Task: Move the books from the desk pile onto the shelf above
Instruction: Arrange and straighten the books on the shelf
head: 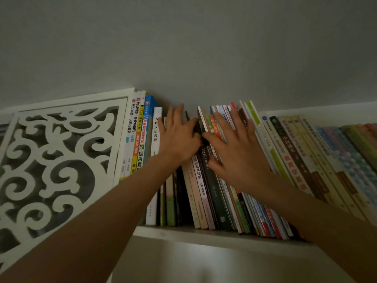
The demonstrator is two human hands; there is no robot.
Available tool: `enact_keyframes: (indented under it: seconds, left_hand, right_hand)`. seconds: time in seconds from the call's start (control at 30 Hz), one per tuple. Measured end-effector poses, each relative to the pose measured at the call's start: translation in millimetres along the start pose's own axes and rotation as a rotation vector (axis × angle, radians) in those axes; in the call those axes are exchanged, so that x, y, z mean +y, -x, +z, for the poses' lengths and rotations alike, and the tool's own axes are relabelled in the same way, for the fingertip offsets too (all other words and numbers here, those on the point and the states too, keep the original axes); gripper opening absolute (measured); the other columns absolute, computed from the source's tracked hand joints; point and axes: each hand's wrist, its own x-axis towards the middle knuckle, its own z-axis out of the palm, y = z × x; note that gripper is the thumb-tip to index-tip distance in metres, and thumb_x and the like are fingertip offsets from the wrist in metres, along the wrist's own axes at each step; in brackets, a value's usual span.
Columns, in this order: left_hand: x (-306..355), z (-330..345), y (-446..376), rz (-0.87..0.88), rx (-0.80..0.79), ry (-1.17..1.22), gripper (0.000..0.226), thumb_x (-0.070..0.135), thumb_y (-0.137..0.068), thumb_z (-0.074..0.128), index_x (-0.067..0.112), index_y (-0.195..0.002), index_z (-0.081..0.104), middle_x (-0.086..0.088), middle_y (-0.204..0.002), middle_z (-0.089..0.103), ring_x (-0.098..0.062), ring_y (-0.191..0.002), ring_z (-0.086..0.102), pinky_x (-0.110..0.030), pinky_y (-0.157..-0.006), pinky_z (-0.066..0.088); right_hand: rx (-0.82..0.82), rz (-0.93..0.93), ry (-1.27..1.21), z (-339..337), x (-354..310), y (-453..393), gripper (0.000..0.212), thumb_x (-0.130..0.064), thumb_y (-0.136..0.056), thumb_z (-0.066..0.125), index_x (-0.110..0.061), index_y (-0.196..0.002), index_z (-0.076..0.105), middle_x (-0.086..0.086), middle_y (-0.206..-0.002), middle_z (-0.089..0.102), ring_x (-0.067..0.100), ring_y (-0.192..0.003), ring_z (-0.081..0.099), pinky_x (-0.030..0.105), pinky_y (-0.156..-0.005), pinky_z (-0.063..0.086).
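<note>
— Where are the hands?

— Both are up on the row of books (206, 180) standing on the shelf (183, 234). The left hand (178, 137) lies on the spines near the row's left end, fingers straight and spread, its thumb side against a dark book (196, 127).

— And the right?

— The right hand (234, 148) sits just beside it, fingers fanned and flat over the tops of the thin colourful books (222, 115), thumb reaching toward the same dark book. Neither hand is curled round anything that I can see (the dim light blurs the thumbs a little).

— How do the books stand?

— Upright at the left end, next to the white carved panel (61, 158); from the middle on they lean toward the right end. A white book (156, 131) stands just left of the left hand, and the yellow and blue ones (140, 139) are between it and the panel.

— And behind them?

— A plain grey wall (204, 48).
</note>
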Motion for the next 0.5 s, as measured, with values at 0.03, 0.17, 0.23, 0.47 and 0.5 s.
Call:
enact_keyframes:
  seconds: [0.03, 0.17, 0.23, 0.47, 0.5]
  left_hand:
    - [2.0, 1.1, -1.1, -0.012, -0.005, 0.0, 0.048, 0.022, -0.091, 0.045, 0.023, -0.139, 0.04, -0.006, -0.158, -0.002, -0.026, -0.143, -0.015, -0.049, -0.111, -0.014]
    - [0.3, -0.2, -0.1, -0.007, 0.034, 0.08, 0.037, 0.018, -0.092, 0.047, 0.016, -0.129, 0.053, -0.007, -0.156, 0.009, -0.027, -0.144, -0.009, -0.049, -0.113, -0.008]
    - [0.0, -4.9, 3.0, 0.023, 0.11, 0.111, 0.033, 0.015, -0.092, 0.048, 0.013, -0.124, 0.057, -0.01, -0.152, 0.019, -0.027, -0.143, 0.003, -0.044, -0.115, 0.001]
    - [-0.7, -40.3, 31.0, -0.002, 0.212, 0.523, 0.026, 0.003, -0.092, 0.044, 0.013, -0.113, 0.055, -0.006, -0.132, 0.032, -0.015, -0.124, 0.035, -0.023, -0.098, 0.043]
    - [2.6, -40.5, 35.1, -0.033, 0.214, 0.603, 0.021, 0.007, -0.093, 0.045, 0.016, -0.111, 0.051, -0.004, -0.128, 0.035, -0.012, -0.118, 0.04, -0.02, -0.094, 0.045]
  right_hand:
    - [0.004, 0.002, -0.012, 0.1, 0.1, 0.1, 0.057, -0.046, -0.078, 0.034, -0.025, -0.128, 0.053, 0.014, -0.153, 0.027, 0.04, -0.142, 0.01, 0.055, -0.109, 0.003]
    - [0.012, -0.008, -0.036, -1.7, 2.8, 0.8, 0.059, -0.047, -0.078, 0.034, -0.023, -0.128, 0.055, 0.016, -0.151, 0.032, 0.041, -0.141, 0.015, 0.054, -0.108, 0.003]
    - [0.01, -0.009, -0.046, -2.9, 3.9, 1.0, 0.059, -0.047, -0.079, 0.035, -0.023, -0.128, 0.055, 0.016, -0.15, 0.033, 0.041, -0.141, 0.016, 0.054, -0.108, 0.003]
    - [0.001, -0.024, -0.073, -4.7, 5.1, 1.2, 0.047, -0.04, -0.091, 0.032, -0.023, -0.127, 0.057, 0.013, -0.144, 0.043, 0.039, -0.137, 0.028, 0.053, -0.109, 0.007]
    - [0.003, -0.027, -0.078, -5.5, 5.5, 0.8, 0.047, -0.038, -0.093, 0.029, -0.023, -0.127, 0.057, 0.013, -0.143, 0.043, 0.039, -0.136, 0.03, 0.053, -0.109, 0.008]
